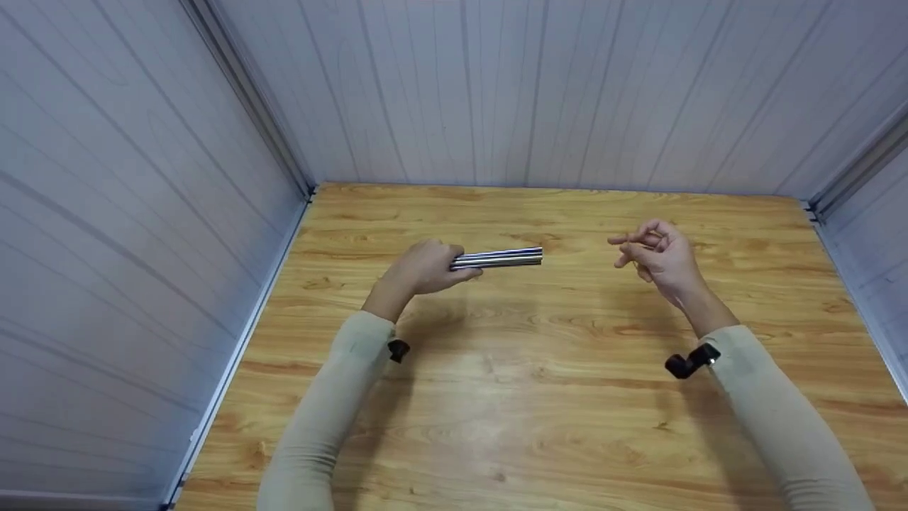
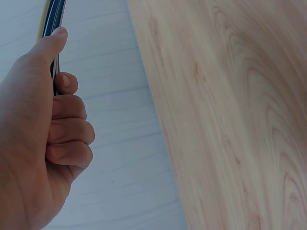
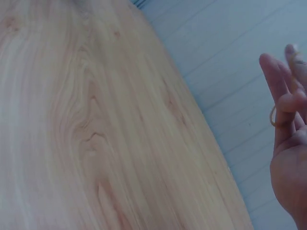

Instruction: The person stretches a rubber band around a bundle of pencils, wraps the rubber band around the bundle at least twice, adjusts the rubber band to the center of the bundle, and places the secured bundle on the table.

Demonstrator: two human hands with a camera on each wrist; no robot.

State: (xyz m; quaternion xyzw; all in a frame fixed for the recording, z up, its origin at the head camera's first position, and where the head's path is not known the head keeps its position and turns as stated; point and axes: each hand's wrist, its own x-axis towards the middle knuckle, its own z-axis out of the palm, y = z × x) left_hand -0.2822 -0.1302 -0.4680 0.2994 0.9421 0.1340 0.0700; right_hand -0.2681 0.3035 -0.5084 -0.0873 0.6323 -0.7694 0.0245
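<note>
My left hand (image 1: 428,267) grips a bundle of slim, shiny sticks (image 1: 500,257) above the wooden table, their free ends pointing right. In the left wrist view, the thumb of the left hand (image 2: 36,124) lies along the sticks (image 2: 53,17), which show dark, pale and yellowish sides; their exact kind is unclear. To the right, my right hand (image 1: 663,259) is raised apart from the bundle, some fingers bent and others stretched out. A thin yellowish rubber band (image 3: 272,116) loops at a bent finger of the right hand (image 3: 290,139) in the right wrist view.
The wood-grain table (image 1: 511,397) spreads beneath both hands. Pale panelled walls (image 1: 496,92) border it at the back, left and right. A black wrist camera (image 1: 399,350) sits on the left sleeve, another black camera (image 1: 691,360) on the right sleeve.
</note>
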